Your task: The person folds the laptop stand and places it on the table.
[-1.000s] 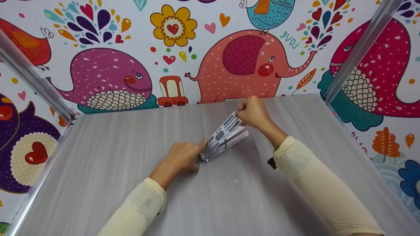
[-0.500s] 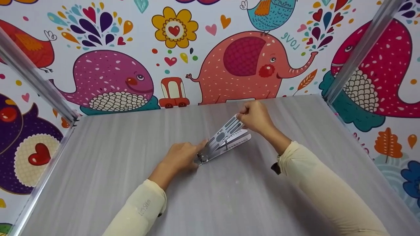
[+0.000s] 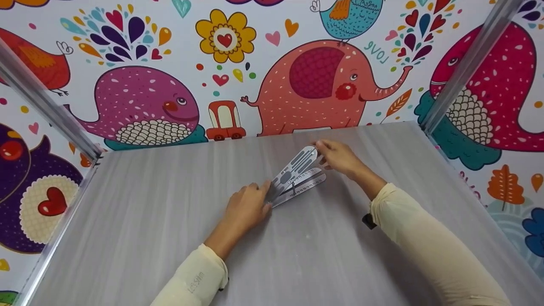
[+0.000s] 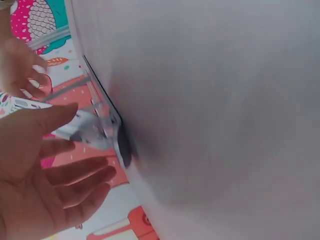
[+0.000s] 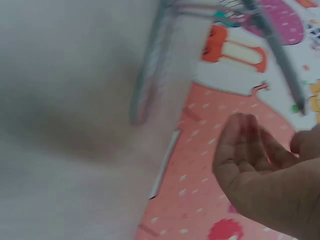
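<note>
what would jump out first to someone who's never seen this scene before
Probably the big coral elephant on the patterned wall behind the table, with a purple whale left of it. Next comes the silvery slotted metal stand, its plates spread in a wedge above the table, with the left hand at its near end and the right hand by its raised far end.
</note>
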`<state>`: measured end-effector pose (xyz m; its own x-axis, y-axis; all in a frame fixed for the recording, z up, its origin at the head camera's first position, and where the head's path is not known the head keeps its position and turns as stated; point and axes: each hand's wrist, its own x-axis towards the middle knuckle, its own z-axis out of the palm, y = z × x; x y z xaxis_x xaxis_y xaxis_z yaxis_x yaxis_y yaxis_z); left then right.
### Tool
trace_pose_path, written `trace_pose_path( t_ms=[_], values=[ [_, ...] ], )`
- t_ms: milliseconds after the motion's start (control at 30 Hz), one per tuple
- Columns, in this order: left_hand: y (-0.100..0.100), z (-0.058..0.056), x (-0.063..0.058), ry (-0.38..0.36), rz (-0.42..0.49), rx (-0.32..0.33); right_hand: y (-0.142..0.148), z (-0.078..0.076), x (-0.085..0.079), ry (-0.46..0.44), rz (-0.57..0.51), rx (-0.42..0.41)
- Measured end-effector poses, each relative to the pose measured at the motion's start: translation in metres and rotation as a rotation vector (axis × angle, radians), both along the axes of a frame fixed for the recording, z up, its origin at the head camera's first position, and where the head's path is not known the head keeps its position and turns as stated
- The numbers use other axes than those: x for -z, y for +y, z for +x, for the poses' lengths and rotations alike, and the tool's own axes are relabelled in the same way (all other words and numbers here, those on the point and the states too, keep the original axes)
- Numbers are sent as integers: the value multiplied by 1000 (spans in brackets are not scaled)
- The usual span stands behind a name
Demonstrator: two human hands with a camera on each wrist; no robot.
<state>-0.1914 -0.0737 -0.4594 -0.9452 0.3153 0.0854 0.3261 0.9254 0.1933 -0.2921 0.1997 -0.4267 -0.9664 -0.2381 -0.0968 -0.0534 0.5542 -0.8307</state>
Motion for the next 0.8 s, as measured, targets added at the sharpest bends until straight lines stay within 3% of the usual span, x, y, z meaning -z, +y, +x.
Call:
trace_pose_path(
  t_ms=[167, 333, 567, 800],
  values=[
    [13, 0, 0, 25, 97, -55, 13, -8, 27, 93, 244, -152],
    [22, 2, 2, 93, 116, -124, 23, -12, 47, 89, 304, -258],
    [23, 6, 8, 120, 158, -218, 27, -18, 60, 174, 354, -290],
    [20, 6, 10, 119, 136, -253, 25, -20, 60, 153, 380, -249]
  ],
)
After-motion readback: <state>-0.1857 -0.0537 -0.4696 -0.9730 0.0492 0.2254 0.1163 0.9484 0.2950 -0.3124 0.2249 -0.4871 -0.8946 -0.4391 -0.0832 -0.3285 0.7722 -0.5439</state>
